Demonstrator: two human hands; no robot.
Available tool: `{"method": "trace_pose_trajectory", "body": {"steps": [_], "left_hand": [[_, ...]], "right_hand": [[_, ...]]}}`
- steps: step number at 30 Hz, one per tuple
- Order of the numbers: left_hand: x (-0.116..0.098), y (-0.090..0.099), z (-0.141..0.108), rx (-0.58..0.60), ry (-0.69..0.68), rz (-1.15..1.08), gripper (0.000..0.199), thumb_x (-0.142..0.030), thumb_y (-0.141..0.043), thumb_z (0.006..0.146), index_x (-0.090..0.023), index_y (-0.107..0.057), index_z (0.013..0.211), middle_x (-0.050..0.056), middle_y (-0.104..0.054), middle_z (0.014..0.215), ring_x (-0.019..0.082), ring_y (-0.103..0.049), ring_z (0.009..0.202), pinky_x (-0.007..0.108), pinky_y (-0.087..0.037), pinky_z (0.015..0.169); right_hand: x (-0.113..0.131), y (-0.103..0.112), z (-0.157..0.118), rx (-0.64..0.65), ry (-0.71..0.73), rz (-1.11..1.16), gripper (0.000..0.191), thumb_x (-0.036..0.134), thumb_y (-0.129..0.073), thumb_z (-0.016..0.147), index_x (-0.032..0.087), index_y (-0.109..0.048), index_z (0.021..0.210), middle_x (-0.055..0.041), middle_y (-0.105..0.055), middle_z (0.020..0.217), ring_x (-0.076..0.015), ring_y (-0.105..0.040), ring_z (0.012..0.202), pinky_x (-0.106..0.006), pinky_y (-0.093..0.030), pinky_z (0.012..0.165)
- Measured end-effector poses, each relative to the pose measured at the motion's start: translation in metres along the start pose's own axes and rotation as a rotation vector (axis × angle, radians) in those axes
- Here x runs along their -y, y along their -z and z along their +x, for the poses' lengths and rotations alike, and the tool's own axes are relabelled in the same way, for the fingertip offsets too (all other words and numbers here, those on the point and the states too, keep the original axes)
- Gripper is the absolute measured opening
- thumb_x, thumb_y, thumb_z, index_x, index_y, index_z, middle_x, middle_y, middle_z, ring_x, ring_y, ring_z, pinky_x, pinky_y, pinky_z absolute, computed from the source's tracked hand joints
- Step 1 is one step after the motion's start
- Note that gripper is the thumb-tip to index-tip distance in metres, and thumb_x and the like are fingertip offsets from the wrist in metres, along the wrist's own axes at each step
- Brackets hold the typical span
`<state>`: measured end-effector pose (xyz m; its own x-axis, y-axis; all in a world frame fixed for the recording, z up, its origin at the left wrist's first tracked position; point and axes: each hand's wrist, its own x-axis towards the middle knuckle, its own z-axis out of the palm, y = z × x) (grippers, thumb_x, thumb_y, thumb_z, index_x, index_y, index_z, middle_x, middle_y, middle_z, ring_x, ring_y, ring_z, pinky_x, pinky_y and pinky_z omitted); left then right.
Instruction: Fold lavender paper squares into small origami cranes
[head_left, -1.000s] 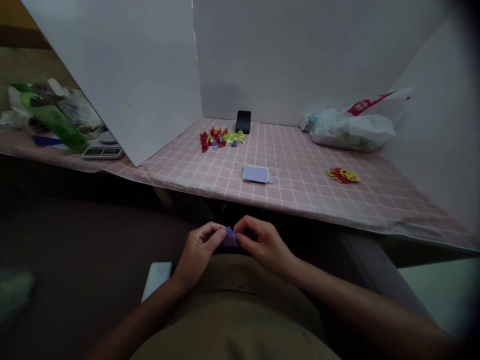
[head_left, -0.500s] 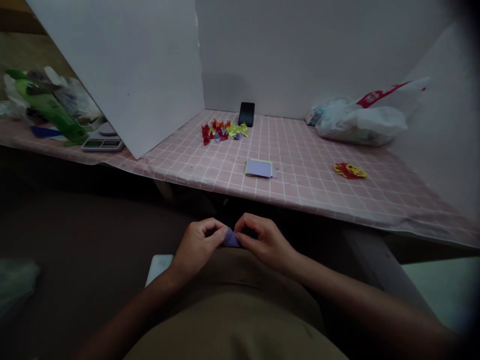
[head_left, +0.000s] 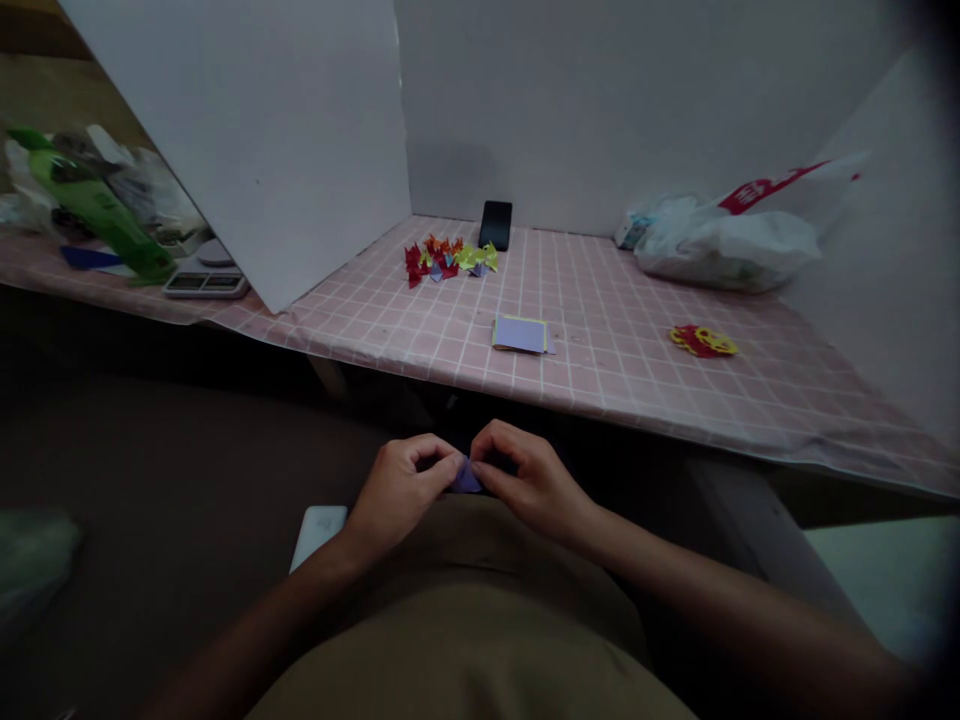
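Observation:
A small folded piece of purple paper (head_left: 466, 478) is pinched between my two hands, low in front of my body and below the table edge. My left hand (head_left: 405, 488) grips its left side with thumb and forefinger. On the other side my right hand (head_left: 529, 478) pinches the paper near its top right; the fingertips hide part of the folds. Up on the table lies a stack of square paper sheets (head_left: 520, 334), purple on top with yellow showing at the edge. Behind it sits a cluster of folded paper figures (head_left: 442, 258) in red, orange, yellow and purple.
A dark phone (head_left: 496, 225) leans at the back wall. To the right are a red and yellow bundle (head_left: 703, 341) and a white plastic bag (head_left: 727, 248). On the left stand a white panel (head_left: 262, 150), a kitchen scale (head_left: 206, 283) and a green bottle (head_left: 101, 210).
Both hands keep their pinch on the purple paper, with only a slight shift of the fingers. The whole view has moved very slightly.

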<state>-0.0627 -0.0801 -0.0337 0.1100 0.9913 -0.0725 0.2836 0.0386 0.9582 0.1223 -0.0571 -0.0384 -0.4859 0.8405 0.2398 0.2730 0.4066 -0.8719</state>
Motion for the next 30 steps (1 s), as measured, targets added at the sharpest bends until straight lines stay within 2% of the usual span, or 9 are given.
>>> {"method": "trace_pose_trajectory", "body": {"steps": [6, 17, 30], "left_hand": [[-0.0031, 0.0005, 0.0005, 0.034, -0.004, 0.007, 0.02, -0.03, -0.062, 0.082, -0.019, -0.074, 0.071, 0.002, -0.07, 0.071, 0.017, -0.059, 0.07, 0.029, -0.044, 0.067], [-0.0025, -0.0011, -0.0001, 0.039, 0.005, -0.032, 0.019, -0.03, -0.063, 0.083, -0.019, -0.072, 0.07, 0.001, -0.068, 0.071, 0.016, -0.058, 0.067, 0.028, -0.044, 0.065], [-0.0016, 0.0007, 0.0028, 0.07, 0.014, -0.073, 0.016, -0.03, -0.066, 0.08, -0.018, -0.072, 0.071, 0.001, -0.067, 0.069, 0.015, -0.057, 0.068, 0.027, -0.042, 0.064]], "right_hand": [[-0.0022, -0.0007, 0.0002, 0.006, -0.034, 0.05, 0.008, 0.016, -0.059, 0.087, 0.019, -0.059, 0.08, -0.0008, -0.059, 0.08, -0.0146, -0.054, 0.074, -0.028, -0.042, 0.066], [-0.0017, -0.0014, 0.0038, 0.063, -0.287, 0.376, 0.008, 0.019, -0.065, 0.077, 0.018, -0.057, 0.08, 0.0021, -0.056, 0.072, -0.0121, -0.049, 0.066, -0.026, -0.037, 0.06], [-0.0033, -0.0007, 0.0034, 0.069, -0.263, 0.331, 0.008, 0.018, -0.065, 0.078, 0.018, -0.057, 0.08, 0.0029, -0.055, 0.072, -0.0115, -0.047, 0.067, -0.026, -0.036, 0.06]]}}
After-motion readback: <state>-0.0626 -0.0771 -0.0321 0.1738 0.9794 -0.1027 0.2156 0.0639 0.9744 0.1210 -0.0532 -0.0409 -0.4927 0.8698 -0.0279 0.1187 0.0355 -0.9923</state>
